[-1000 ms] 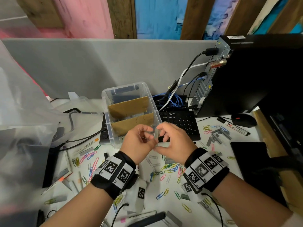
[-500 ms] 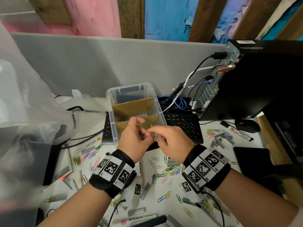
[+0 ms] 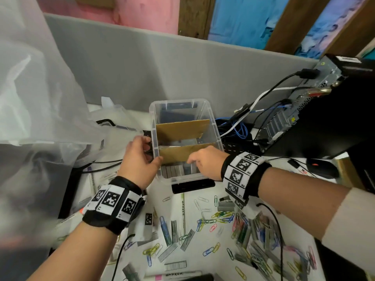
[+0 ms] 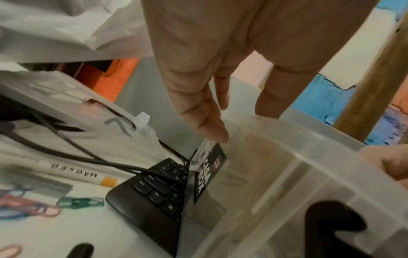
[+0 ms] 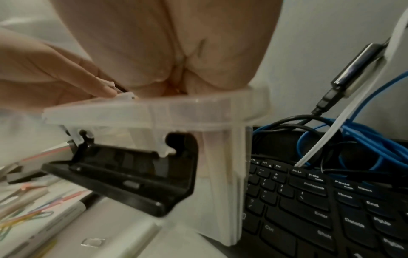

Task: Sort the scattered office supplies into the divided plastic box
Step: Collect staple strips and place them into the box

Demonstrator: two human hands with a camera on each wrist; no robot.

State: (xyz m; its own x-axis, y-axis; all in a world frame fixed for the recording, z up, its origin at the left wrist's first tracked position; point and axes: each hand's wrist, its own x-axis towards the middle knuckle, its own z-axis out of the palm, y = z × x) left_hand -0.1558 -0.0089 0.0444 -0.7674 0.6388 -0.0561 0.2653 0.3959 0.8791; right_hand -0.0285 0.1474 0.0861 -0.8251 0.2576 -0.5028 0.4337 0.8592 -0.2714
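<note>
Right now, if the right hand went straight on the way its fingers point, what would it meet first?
Most likely the staple strips in the nearest compartment of the plastic box; the right hand points down and left at them. Depth is unclear; they may be touching.

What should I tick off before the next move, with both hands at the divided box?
1. Plastic box steadied: ok, left hand grips its left wall.
2. Right hand clear of the box: not ok, it reaches into the near compartment.
3. Right hand emptied: cannot tell, fingertips hidden.
4. Cardboard dividers upright: ok.
5. Staple strips in near compartment: ok, lined up on its floor.
6. Sorting finished: not ok, paper clips lie scattered outside the box.
</note>
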